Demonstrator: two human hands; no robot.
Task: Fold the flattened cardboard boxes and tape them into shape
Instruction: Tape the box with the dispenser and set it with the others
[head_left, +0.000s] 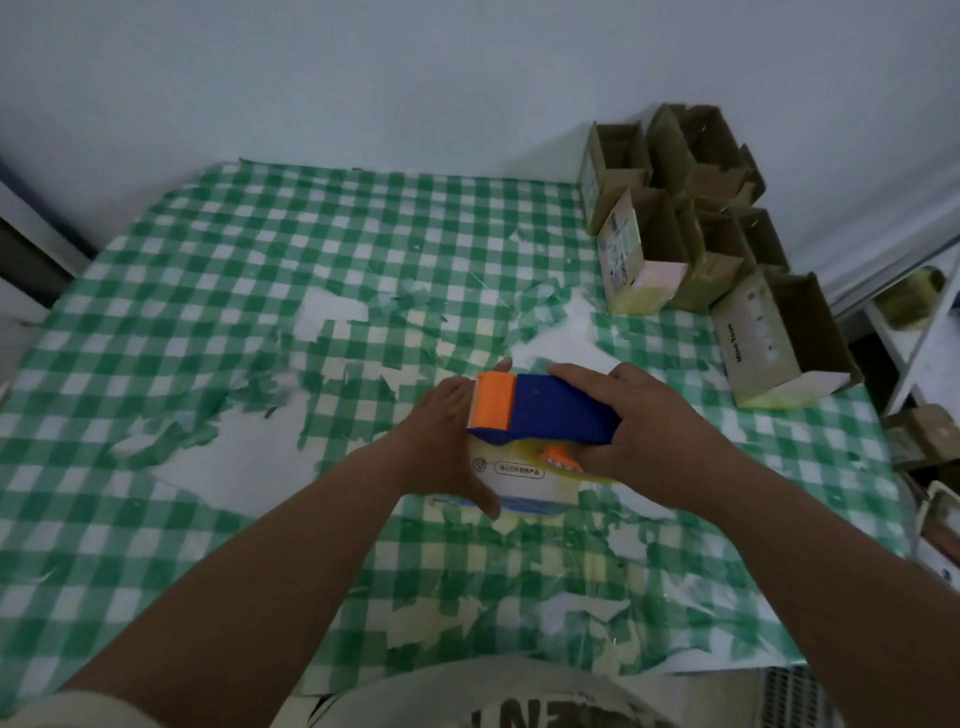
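From my remote seat, the torn green-checked tablecloth (182, 291) filled the left of the view. Near centre, my left hand (441, 441) cupped the small printed cardboard box (519, 480), fingers wrapped over its left side and thumb at its near edge, pinning it to the table. On top of it sat the blue and orange tape dispenser (540, 408), clamped in my right hand (649, 431), its orange nose pointing left. I judged the box light, thin-walled and easy to crush, so holding it by the side walls near a corner seemed safest, with the seam left free for tape. To the far right, the finished boxes (691, 218) stood clustered against the wall, open tops showing.
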